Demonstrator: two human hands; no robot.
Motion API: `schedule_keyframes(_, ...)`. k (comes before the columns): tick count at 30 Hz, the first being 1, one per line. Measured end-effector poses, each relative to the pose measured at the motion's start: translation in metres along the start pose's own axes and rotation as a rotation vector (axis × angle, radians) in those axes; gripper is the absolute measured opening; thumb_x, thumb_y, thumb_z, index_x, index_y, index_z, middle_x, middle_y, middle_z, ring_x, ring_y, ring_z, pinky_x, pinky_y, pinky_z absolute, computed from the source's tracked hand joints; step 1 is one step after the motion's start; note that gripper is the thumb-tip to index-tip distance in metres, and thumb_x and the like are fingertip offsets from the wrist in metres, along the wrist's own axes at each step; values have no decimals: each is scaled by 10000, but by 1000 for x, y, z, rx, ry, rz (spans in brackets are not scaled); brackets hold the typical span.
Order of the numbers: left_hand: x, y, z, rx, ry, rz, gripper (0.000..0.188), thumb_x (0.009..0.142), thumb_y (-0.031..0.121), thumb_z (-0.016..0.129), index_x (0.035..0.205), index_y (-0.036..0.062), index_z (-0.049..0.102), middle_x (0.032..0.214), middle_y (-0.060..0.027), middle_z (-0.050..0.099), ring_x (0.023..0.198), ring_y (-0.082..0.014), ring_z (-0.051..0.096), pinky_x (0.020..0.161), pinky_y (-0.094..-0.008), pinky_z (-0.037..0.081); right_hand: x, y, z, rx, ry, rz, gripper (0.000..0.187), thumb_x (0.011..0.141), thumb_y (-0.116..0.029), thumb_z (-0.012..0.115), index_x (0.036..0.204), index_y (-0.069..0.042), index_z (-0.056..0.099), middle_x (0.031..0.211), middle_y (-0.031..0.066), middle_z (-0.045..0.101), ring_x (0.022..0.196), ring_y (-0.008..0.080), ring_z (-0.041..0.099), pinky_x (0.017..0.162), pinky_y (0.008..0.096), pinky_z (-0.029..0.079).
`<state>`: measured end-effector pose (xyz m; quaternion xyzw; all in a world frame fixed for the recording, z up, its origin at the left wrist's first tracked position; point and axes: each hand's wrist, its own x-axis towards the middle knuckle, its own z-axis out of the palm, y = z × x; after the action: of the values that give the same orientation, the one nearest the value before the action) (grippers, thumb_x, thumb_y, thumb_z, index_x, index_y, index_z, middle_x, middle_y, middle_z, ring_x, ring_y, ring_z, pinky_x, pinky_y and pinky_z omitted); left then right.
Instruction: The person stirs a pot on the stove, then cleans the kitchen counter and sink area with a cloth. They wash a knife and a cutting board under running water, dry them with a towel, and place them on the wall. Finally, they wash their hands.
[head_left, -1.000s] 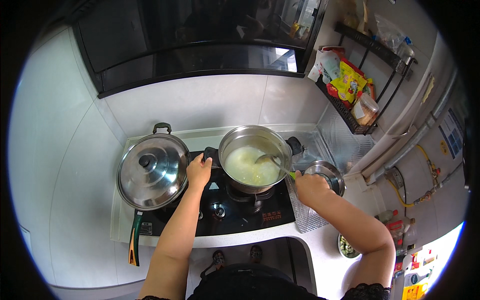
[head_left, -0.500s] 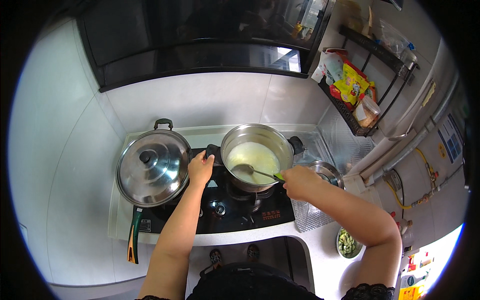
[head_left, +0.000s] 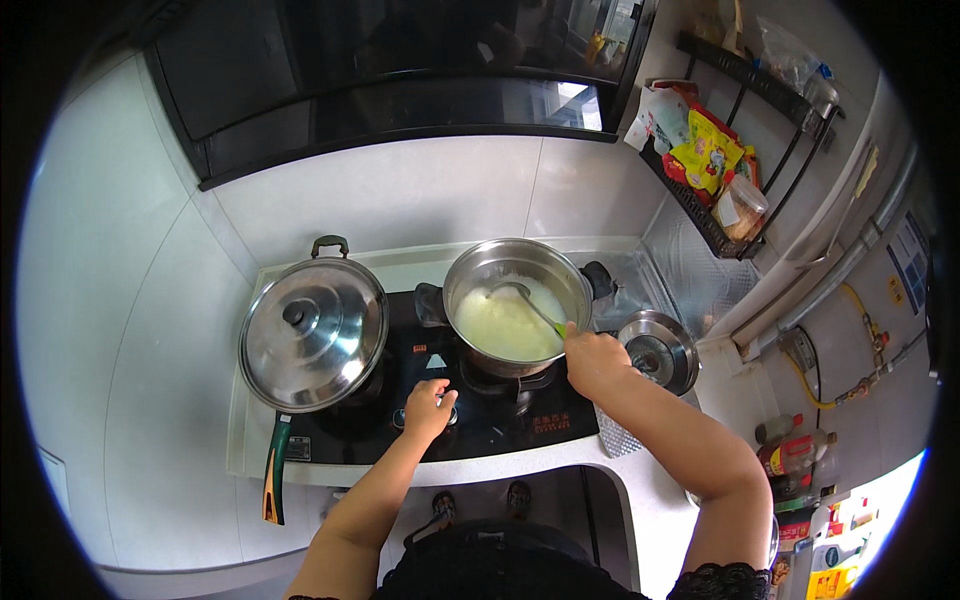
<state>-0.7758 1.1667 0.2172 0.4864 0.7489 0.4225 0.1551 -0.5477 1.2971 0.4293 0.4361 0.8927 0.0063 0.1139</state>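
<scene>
In my right hand (head_left: 596, 360) is the green-ended handle of a metal ladle (head_left: 535, 308). Its bowl dips into pale, cloudy liquid (head_left: 497, 327) inside a deep steel pot (head_left: 575, 300) on the right burner. My left hand (head_left: 430, 411) hovers over the front of the black gas stove (head_left: 500, 425), close to a control knob that it partly covers. Thumb and fingers are apart there, and nothing shows between them. The pot's left black handle (head_left: 430, 304) is untouched.
On the left burner stands a lidded pan (head_left: 340, 365) whose green-and-orange handle (head_left: 274, 470) juts past the counter edge. Steel bowls (head_left: 685, 345) sit right of the pot. A wall rack (head_left: 700, 215) holds packets and a jar. Several bottles (head_left: 790, 455) stand far right.
My left hand has let go of the pot's left handle and come down toward the stove's front. The ladle's bowl has shifted farther back and right within the liquid.
</scene>
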Motion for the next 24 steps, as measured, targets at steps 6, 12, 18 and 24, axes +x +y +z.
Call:
schedule_keyframes(6, -7, 9, 0, -21, 19, 67, 253, 783, 164, 709, 997, 45, 648, 906, -124, 634, 799, -268, 629, 700, -353, 518, -39, 8, -32, -34, -114, -25, 332, 864, -77, 516, 1169, 53, 523, 957, 214, 667, 884, 353, 676, 718, 415, 564)
schedule_keyframes(12, 28, 52, -24, -78, 276, 170, 243, 778, 104, 690, 1001, 31, 627, 891, -122, 614, 717, -256, 605, 663, -349, 498, -48, 11, -69, -30, -180, -94, 249, 794, -70, 578, 1023, 10, 635, 983, 199, 666, 911, 368, 667, 736, 452, 557)
schedule_keyframes(18, 59, 66, -43, 170, 350, 312, 232, 783, 79, 664, 1006, 47, 609, 1007, -138, 569, 972, -334, 522, 848, -419, 433, -34, 13, -59, 37, -191, -66, 255, 758, -71, 599, 998, -13, 664, 971, 199, 665, 919, 368, 663, 775, 450, 546)
schedule_keyframes(24, 65, 74, -49, 212, 391, 333, 256, 807, 40, 612, 1060, 42, 569, 1026, -144, 548, 986, -351, 510, 871, -429, 420, -15, 12, -11, 114, -17, -50, 381, 786, -77, 578, 1163, -20, 572, 945, 205, 668, 899, 358, 669, 784, 424, 546)
